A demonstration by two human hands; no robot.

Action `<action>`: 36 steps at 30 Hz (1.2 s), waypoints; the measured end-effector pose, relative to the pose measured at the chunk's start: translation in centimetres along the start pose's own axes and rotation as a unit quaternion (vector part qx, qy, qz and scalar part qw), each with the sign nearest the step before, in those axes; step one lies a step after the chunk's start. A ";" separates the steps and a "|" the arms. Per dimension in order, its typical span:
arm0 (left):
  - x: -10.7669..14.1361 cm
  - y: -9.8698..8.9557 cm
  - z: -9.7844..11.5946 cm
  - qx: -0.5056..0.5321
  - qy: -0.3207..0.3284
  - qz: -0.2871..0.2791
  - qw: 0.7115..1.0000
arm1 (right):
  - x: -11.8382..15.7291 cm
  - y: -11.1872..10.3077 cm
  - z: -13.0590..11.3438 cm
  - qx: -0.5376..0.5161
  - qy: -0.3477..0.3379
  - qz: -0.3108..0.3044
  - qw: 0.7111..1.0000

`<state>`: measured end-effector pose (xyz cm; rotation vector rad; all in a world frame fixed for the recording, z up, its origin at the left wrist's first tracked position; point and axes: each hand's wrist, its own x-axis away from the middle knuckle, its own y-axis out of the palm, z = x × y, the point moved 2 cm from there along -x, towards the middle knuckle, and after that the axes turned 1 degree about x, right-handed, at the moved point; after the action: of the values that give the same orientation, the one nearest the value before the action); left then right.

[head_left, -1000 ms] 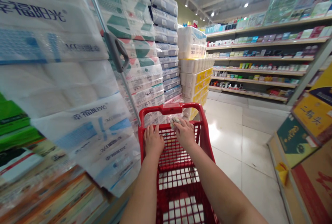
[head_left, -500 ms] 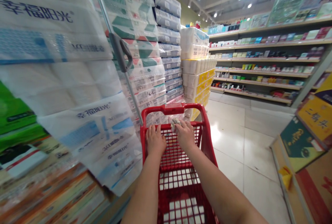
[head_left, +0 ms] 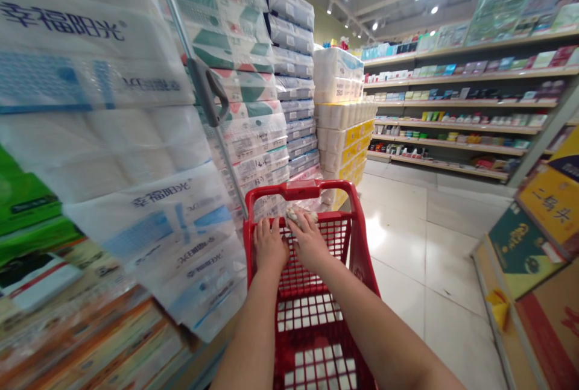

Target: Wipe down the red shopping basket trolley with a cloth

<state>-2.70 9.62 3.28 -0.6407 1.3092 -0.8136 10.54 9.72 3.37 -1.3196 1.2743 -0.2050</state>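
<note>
A red shopping basket [head_left: 362, 239] with grid walls and a tall grey pull handle [head_left: 208, 91] stands on the floor. My left hand [head_left: 270, 245] rests over the left part of its inner rim, fingers bent over the edge. Just to the right, my right hand [head_left: 309, 240] presses a crumpled whitish cloth [head_left: 298, 215] against the same rim, its fingers wrapped over it. The two hands are close together. Through the grid at the bottom of the basket, the pale floor shows.
Tall stacks of wrapped paper rolls [head_left: 136, 155] rise close on the left. Cartons [head_left: 525, 245] stand on a low platform at the right. Shelves of small boxes [head_left: 470, 103] line the back. Pale floor tiles [head_left: 407, 245] run between them.
My right hand has slid left along the rim with the cloth, closer to my left hand. My left hand has hardly moved.
</note>
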 end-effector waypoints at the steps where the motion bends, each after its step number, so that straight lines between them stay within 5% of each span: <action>1: 0.0 -0.1 0.0 0.001 0.000 -0.001 1.000 | 0.0 0.0 -0.1 0.002 -0.009 -0.009 1.000; 8: 0.1 0.1 -0.1 0.005 0.000 0.001 1.000 | -0.1 -0.7 0.2 0.027 0.108 0.019 0.994; 13: 0.0 0.8 -0.6 0.017 -0.009 0.016 1.000 | 0.0 0.1 -0.9 0.023 0.018 -0.010 1.000; 18: -0.1 0.6 -0.6 0.018 -0.005 0.007 1.000 | 0.0 0.1 -0.8 0.048 0.101 0.006 0.994; 32: -0.1 0.5 -0.5 0.022 -0.005 0.018 1.000 | 0.0 0.7 -0.7 0.027 0.012 -0.012 0.999; 36: -0.1 0.4 -0.4 0.015 -0.001 0.009 1.000 | -0.1 0.3 -0.1 0.037 0.055 0.021 0.998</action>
<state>-3.03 9.94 2.90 -0.6041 1.2961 -0.8159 10.25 9.80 3.17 -1.2309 1.3727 -0.2962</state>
